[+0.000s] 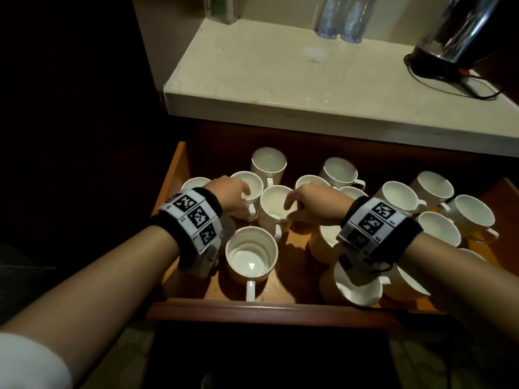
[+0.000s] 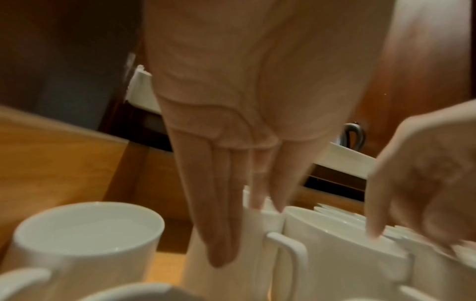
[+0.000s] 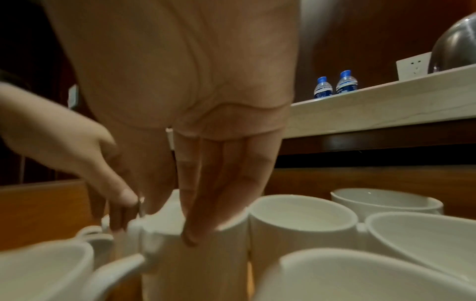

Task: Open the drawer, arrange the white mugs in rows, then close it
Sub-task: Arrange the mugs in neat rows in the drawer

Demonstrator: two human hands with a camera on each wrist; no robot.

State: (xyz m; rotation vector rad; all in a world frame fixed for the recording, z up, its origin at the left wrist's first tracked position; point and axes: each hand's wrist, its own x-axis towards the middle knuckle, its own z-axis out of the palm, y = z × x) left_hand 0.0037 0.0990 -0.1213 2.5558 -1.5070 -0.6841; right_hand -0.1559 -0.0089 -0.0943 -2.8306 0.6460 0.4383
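Observation:
The wooden drawer (image 1: pixel 179 175) stands pulled out, with several white mugs upright inside, not in rows. My left hand (image 1: pixel 238 199) pinches the rim of a mug (image 1: pixel 252 182) at the back left. In the left wrist view, the left hand (image 2: pixel 249 234) has its fingers down that mug's (image 2: pixel 247 275) outer wall. My right hand (image 1: pixel 303 202) grips the rim of the neighbouring mug (image 1: pixel 273 204) just to its right. The right wrist view shows the right hand (image 3: pixel 180 220) with fingers outside its mug (image 3: pixel 195 275) and the left hand (image 3: pixel 77 154) close beside it.
A mug (image 1: pixel 251 255) with its handle toward me stands near the drawer front (image 1: pixel 266 307). More mugs (image 1: pixel 398 196) crowd the right half. Above is a pale countertop (image 1: pixel 280 88) with a kettle (image 1: pixel 460 37), its cable and two water bottles (image 1: pixel 342 18).

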